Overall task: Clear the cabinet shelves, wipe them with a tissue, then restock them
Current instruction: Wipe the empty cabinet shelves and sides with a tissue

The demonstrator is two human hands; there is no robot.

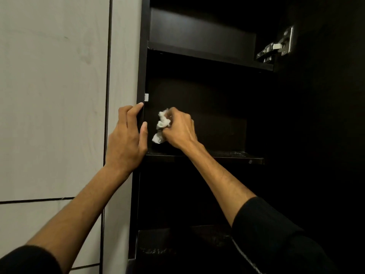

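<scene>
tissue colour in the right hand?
White, crumpled tissue gripped by the right hand, clear against the dark cabinet interior in the head view.

Left hand (126,139) grips the front edge of the cabinet side panel (142,76), fingers curled round it. Right hand (180,129) holds a crumpled white tissue (161,125) inside the dark cabinet, just above the middle shelf (227,156). The upper shelf (207,54) lies near a metal hinge (276,47) at upper right.
</scene>
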